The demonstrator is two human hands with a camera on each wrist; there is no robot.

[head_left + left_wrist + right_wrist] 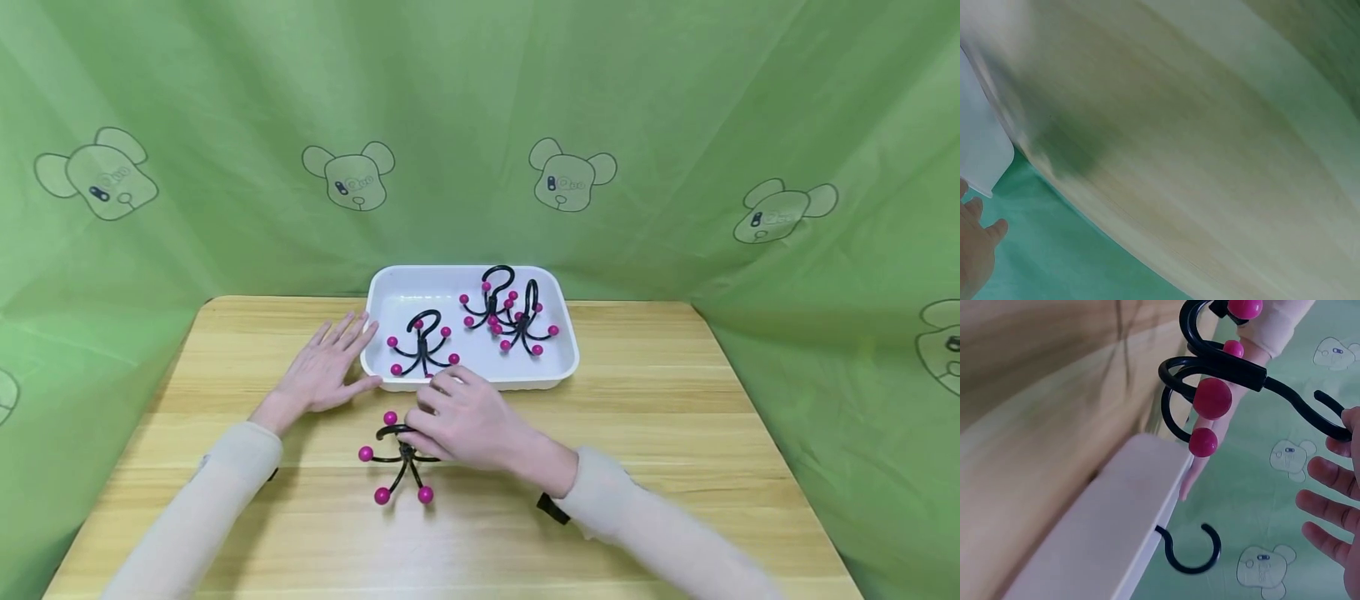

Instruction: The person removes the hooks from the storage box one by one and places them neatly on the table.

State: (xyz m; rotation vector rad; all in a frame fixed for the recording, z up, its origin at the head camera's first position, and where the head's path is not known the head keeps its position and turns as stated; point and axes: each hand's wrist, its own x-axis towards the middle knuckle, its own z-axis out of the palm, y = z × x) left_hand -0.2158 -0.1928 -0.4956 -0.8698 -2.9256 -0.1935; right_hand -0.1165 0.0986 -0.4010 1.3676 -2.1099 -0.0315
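My right hand (472, 421) pinches the curved top of a black multi-arm hook hanger (407, 451) with pink ball tips, in front of the tray. In the right wrist view the thumb and index finger hold the hook end of this hanger (1235, 369), while the other fingers are spread. A white tray (480, 385) holds three similar hangers: one at the left (423, 346), two close together at the right (522, 323). My left hand (322, 367) lies with straight fingers at the tray's left edge. Only part of that hand (975, 250) shows in the left wrist view.
The wooden table (675, 433) extends on both sides of the tray and in front of it. A green curtain (465, 100) printed with mouse heads hangs behind the table and along its sides.
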